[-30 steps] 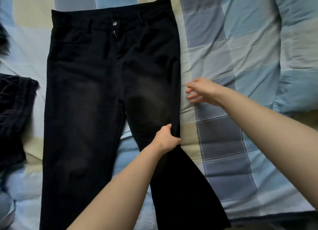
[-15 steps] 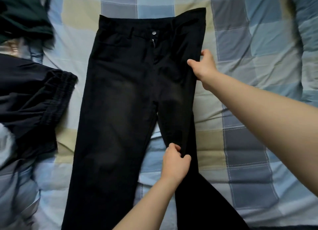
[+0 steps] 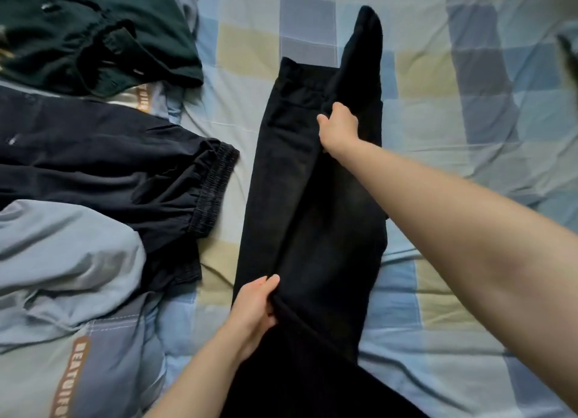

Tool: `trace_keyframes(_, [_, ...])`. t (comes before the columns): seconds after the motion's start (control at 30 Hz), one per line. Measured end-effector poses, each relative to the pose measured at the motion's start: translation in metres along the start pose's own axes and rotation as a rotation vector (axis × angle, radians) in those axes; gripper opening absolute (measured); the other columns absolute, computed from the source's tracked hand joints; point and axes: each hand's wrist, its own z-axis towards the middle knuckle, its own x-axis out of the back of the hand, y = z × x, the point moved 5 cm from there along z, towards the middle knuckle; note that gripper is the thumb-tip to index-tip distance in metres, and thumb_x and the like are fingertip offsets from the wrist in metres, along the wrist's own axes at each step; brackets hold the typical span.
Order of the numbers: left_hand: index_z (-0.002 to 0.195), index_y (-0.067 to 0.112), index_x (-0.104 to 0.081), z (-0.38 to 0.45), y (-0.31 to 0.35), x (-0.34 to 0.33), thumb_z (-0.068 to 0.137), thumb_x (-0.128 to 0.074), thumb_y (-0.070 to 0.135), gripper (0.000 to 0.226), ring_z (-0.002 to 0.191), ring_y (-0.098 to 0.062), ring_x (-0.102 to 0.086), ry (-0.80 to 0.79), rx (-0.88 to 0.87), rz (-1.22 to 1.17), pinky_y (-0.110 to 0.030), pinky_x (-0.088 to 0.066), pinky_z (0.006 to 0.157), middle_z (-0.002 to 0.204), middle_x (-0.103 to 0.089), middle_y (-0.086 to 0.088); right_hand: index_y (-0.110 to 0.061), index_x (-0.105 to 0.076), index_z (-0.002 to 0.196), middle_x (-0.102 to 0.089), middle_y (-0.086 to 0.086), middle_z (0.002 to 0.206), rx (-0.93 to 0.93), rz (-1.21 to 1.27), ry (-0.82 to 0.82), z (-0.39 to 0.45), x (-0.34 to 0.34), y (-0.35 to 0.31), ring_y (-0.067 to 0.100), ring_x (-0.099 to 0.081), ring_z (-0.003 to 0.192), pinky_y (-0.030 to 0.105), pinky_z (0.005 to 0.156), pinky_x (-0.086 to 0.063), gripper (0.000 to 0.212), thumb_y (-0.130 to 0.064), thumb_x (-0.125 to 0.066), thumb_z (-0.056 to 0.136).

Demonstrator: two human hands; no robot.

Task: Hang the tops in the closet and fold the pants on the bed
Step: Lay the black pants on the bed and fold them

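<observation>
Black pants (image 3: 300,217): laid lengthwise on the bed (image 3: 469,167), one half folded over the other, waist end at the far side with a corner standing up.
Right hand (image 3: 339,126): grips the folded-over fabric near the waist.
Left hand (image 3: 255,305): pinches the fold edge at the leg, thumb on top.
Dark green garment (image 3: 93,32): crumpled, far left.
Navy garment (image 3: 109,173) with elastic hem: left of the pants, near them.
Grey-blue garment (image 3: 62,261) with a lettered stripe: near left.
</observation>
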Motion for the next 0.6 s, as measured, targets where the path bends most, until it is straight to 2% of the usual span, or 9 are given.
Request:
trace_keyframes(0.1, [0.107,0.007,-0.066,0.013,0.015,0.054,0.1,-0.049,0.021,0.023,0.093,-0.024,-0.072,0.118,-0.043,-0.016,-0.035,-0.058,0.072,0.103,-0.075,-0.01,-0.003,-0.036,0.141,-0.048,0.015,0.135,-0.003,-0.018,-0.067,0.003,-0.046,-0.02,0.028,-0.054,0.112,0.038,0.096,-0.048,0.041,-0.013,-0.038,0.102])
trace_keyframes(0.2, [0.095,0.005,-0.067,0.02,0.012,0.088,0.098,-0.052,0.012,0.016,0.081,-0.023,-0.069,0.214,-0.057,0.215,-0.034,-0.055,0.07,0.09,-0.073,-0.01,-0.004,-0.039,0.14,-0.05,0.014,0.132,0.013,-0.121,-0.149,0.008,-0.086,-0.025,0.03,-0.051,0.117,0.037,0.099,-0.044,0.041,-0.006,-0.036,0.1])
trace_keyframes(0.27, [0.086,0.003,-0.063,0.023,0.007,0.098,0.095,-0.054,0.004,0.013,0.077,-0.024,-0.062,0.236,-0.047,0.365,-0.042,-0.054,0.073,0.081,-0.064,-0.013,-0.007,-0.054,0.117,-0.053,0.011,0.105,-0.001,-0.159,-0.199,0.008,-0.105,-0.023,0.027,-0.052,0.099,0.039,0.093,-0.05,0.027,-0.004,-0.037,0.097])
trace_keyframes(0.3, [0.084,0.002,-0.062,0.023,0.005,0.1,0.094,-0.055,0.002,0.012,0.077,-0.024,-0.06,0.23,-0.044,0.404,-0.044,-0.056,0.077,0.08,-0.06,-0.014,-0.012,-0.054,0.094,-0.05,0.008,0.091,0.004,-0.179,-0.198,0.009,-0.109,-0.021,0.025,-0.049,0.092,0.038,0.089,-0.051,0.018,-0.004,-0.038,0.096])
trace_keyframes(0.37, [0.087,-0.002,-0.062,0.023,0.005,0.102,0.093,-0.055,0.001,0.01,0.079,-0.024,-0.059,0.204,-0.045,0.416,-0.048,-0.055,0.085,0.08,-0.057,-0.014,-0.019,-0.039,0.071,-0.043,0.004,0.079,0.005,-0.188,-0.187,0.011,-0.113,-0.02,0.025,-0.047,0.087,0.038,0.084,-0.051,0.028,-0.001,-0.039,0.093])
trace_keyframes(0.43, [0.093,-0.005,-0.064,0.023,0.005,0.104,0.093,-0.056,0.001,0.01,0.081,-0.024,-0.062,0.179,-0.037,0.42,-0.047,-0.054,0.088,0.081,-0.062,-0.013,-0.013,-0.05,0.086,-0.051,0.01,0.095,0.019,-0.152,-0.212,0.008,-0.117,-0.023,0.029,-0.052,0.092,0.037,0.085,-0.051,0.018,0.001,-0.039,0.09])
trace_keyframes(0.5, [0.096,-0.002,-0.065,0.02,0.005,0.105,0.093,-0.057,0.0,0.009,0.084,-0.023,-0.065,0.164,-0.026,0.424,-0.044,-0.055,0.088,0.082,-0.067,-0.012,-0.003,-0.046,0.132,-0.056,0.016,0.123,0.062,-0.167,-0.349,0.004,-0.125,-0.024,0.032,-0.056,0.107,0.038,0.09,-0.052,0.043,-0.005,-0.045,0.09])
trace_keyframes(0.53, [0.097,-0.002,-0.064,0.019,0.005,0.106,0.093,-0.057,-0.001,0.008,0.083,-0.023,-0.066,0.16,-0.024,0.427,-0.042,-0.055,0.087,0.082,-0.068,-0.013,-0.003,-0.038,0.142,-0.055,0.017,0.128,0.081,-0.173,-0.447,-0.003,-0.13,-0.024,0.03,-0.057,0.106,0.035,0.086,-0.053,0.054,-0.008,-0.048,0.089])
trace_keyframes(0.6, [0.095,-0.001,-0.063,0.019,0.007,0.106,0.092,-0.057,-0.004,0.007,0.079,-0.021,-0.065,0.163,-0.026,0.451,-0.037,-0.056,0.08,0.082,-0.068,-0.013,-0.007,-0.041,0.143,-0.053,0.017,0.135,0.092,-0.156,-0.592,-0.014,-0.137,-0.018,0.022,-0.058,0.103,0.026,0.078,-0.048,0.058,-0.007,-0.055,0.087])
